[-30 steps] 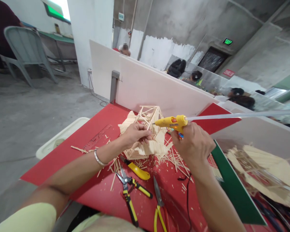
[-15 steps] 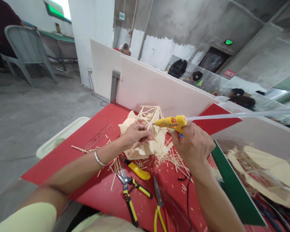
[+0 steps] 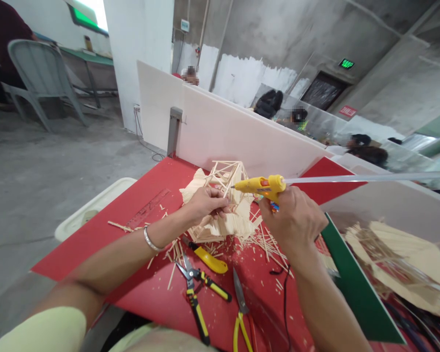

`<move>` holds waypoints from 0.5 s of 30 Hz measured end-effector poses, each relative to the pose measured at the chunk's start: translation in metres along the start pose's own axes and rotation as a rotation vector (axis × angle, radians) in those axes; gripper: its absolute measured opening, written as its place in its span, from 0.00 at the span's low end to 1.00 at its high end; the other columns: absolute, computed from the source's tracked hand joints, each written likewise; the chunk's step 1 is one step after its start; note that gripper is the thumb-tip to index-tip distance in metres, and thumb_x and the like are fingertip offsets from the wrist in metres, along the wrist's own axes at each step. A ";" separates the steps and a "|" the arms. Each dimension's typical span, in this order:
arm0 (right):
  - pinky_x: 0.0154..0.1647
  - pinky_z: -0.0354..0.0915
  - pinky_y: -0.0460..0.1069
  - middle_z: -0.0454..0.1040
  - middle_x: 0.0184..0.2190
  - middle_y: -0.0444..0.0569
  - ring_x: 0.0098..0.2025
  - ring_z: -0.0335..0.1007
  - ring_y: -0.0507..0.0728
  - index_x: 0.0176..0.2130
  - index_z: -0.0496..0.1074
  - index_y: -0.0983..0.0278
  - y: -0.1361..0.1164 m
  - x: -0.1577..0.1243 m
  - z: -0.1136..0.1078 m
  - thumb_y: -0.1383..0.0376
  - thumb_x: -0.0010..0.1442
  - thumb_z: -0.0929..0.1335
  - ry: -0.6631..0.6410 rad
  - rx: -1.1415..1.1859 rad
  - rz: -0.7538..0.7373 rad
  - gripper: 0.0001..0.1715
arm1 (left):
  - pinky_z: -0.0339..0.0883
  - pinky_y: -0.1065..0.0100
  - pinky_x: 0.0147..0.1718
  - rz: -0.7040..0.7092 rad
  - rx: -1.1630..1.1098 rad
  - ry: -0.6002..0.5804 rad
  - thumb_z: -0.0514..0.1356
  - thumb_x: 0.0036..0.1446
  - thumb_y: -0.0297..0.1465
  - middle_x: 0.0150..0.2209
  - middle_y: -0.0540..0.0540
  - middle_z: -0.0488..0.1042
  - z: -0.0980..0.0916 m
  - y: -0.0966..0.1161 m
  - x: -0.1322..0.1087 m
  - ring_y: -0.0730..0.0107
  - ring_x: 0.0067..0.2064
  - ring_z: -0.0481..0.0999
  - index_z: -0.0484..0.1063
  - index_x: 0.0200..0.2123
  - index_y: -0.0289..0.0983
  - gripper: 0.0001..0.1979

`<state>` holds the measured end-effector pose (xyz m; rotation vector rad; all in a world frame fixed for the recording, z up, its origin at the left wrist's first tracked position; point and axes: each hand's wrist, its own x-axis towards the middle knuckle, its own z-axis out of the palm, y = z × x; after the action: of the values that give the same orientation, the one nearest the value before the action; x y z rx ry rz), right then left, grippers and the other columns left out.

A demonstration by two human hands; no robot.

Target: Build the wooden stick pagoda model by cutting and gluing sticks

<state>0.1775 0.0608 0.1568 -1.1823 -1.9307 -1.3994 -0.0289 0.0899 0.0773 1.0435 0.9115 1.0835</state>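
Note:
A small model built of thin wooden sticks stands on the red table top. My left hand is closed around the model's left side, fingers curled on its sticks. My right hand grips a yellow glue gun, whose nozzle points left at the model's frame. A long clear glue stick juts out of the gun's back to the right.
Yellow-handled cutters, snips and a yellow knife lie near the front edge among loose sticks. A green board and more stick work lie to the right. White partitions stand behind; people sit beyond them.

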 end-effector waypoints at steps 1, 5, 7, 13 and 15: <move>0.29 0.51 0.50 0.67 0.24 0.44 0.27 0.59 0.54 0.37 0.67 0.64 -0.001 0.001 0.000 0.59 0.59 0.65 0.005 0.001 0.003 0.10 | 0.60 0.72 0.17 -0.001 0.007 0.003 0.67 0.47 0.32 0.23 0.46 0.77 0.000 0.000 0.000 0.75 0.21 0.73 0.71 0.23 0.36 0.09; 0.29 0.50 0.50 0.69 0.26 0.46 0.28 0.60 0.54 0.37 0.68 0.65 -0.002 0.000 0.002 0.60 0.59 0.65 -0.011 0.019 0.010 0.10 | 0.60 0.73 0.17 0.002 0.022 0.011 0.67 0.47 0.32 0.22 0.46 0.76 0.001 0.001 -0.001 0.76 0.20 0.73 0.71 0.23 0.35 0.09; 0.29 0.50 0.50 0.70 0.27 0.46 0.28 0.61 0.54 0.37 0.68 0.65 -0.002 -0.001 0.004 0.60 0.59 0.64 -0.025 0.019 0.014 0.10 | 0.60 0.73 0.16 0.004 0.016 0.010 0.67 0.47 0.32 0.22 0.46 0.76 0.001 0.001 -0.001 0.76 0.20 0.73 0.71 0.23 0.35 0.09; 0.30 0.50 0.50 0.70 0.27 0.46 0.29 0.61 0.54 0.38 0.68 0.64 -0.002 -0.002 0.003 0.60 0.59 0.64 -0.038 0.027 0.016 0.10 | 0.60 0.73 0.16 0.018 0.000 0.012 0.67 0.47 0.32 0.22 0.46 0.76 0.001 -0.002 0.000 0.76 0.20 0.73 0.71 0.23 0.36 0.09; 0.29 0.49 0.50 0.69 0.27 0.46 0.28 0.60 0.54 0.37 0.67 0.64 -0.002 -0.002 0.003 0.61 0.59 0.64 -0.039 0.019 0.018 0.09 | 0.60 0.73 0.16 0.024 -0.006 0.010 0.68 0.47 0.33 0.23 0.46 0.77 0.000 -0.002 0.000 0.76 0.20 0.73 0.72 0.23 0.36 0.09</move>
<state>0.1772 0.0628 0.1535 -1.2240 -1.9506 -1.3558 -0.0279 0.0898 0.0753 1.0471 0.9052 1.1121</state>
